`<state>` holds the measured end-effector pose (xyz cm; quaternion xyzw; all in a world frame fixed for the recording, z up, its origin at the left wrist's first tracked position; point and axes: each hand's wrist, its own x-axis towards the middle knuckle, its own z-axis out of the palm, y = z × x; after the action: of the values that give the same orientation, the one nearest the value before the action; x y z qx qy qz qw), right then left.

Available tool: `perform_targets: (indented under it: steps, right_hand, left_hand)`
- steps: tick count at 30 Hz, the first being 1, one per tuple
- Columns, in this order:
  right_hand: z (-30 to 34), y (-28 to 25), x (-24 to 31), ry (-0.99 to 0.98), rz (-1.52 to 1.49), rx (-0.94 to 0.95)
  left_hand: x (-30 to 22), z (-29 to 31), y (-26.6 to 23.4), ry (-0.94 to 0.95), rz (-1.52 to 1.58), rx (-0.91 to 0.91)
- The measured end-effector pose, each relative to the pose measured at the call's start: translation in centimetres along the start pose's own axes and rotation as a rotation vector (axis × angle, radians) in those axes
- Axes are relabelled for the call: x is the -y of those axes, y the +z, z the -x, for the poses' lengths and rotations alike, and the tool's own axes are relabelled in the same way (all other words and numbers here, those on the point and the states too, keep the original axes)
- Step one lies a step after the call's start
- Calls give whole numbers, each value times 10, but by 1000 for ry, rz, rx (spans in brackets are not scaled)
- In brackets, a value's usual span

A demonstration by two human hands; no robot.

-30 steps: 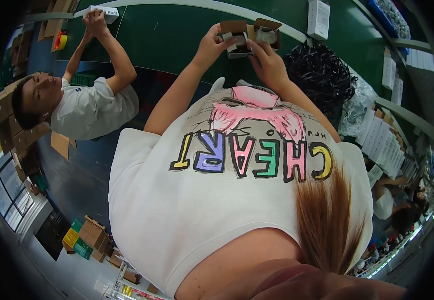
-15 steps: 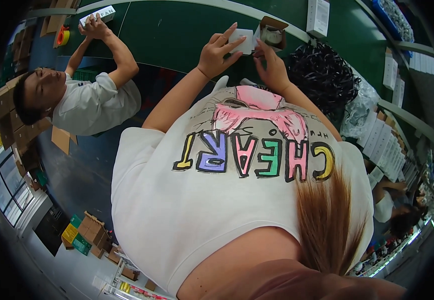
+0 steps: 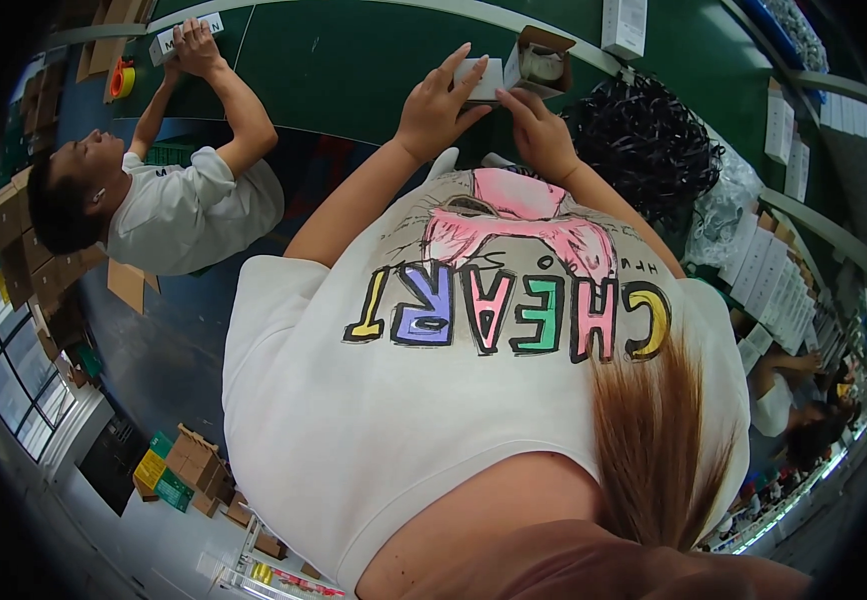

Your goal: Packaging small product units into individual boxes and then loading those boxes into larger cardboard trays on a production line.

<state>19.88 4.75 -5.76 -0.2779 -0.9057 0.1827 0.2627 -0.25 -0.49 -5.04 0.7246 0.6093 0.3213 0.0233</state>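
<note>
A small white box (image 3: 485, 79) stands on the green table directly in front of me. My left hand (image 3: 436, 108) is at its left side, with the index finger along the top edge and the thumb low against the near side. At the box's near right corner, my right hand (image 3: 542, 132) presses its closed fingertips to it. Just to the right is an open carton (image 3: 540, 66), brown inside with its flap raised; something pale and rounded sits in it. Neither hand touches that carton.
A heap of black shredded strips (image 3: 644, 145) lies right of my right hand, beside clear plastic bags (image 3: 722, 215). A tall white box (image 3: 625, 26) stands farther back. To the left, a co-worker (image 3: 189, 200) handles a white box (image 3: 186, 38) near a yellow tape roll (image 3: 123, 80).
My right hand has drawn back from between the two boxes to the small white box's near corner, its fingers closing. At the left, the co-worker's head and hands have turned.
</note>
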Motion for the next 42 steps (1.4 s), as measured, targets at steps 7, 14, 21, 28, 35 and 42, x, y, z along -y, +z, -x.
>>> perform_targets:
  steps: [7,14,21,28,35,42]
  right_hand:
    - [-1,-63,-19,-19,-174,-20]
    - [-27,-113,-140,574,-141,-250]
    - [-115,-38,-251,790,246,-83]
    - [-139,-18,-258,1077,-49,-133]
    - [-92,-63,-154,753,-431,-496]
    - [-47,-1,-45,287,-163,-422]
  left_hand:
    - [17,-16,-11,-220,224,102]
    - [141,-30,-75,-596,135,265]
    - [96,-69,-32,-491,423,310]
    - [-11,-57,24,-459,537,465]
    - [6,-50,21,-499,475,347]
    - [46,-40,16,-516,422,352]
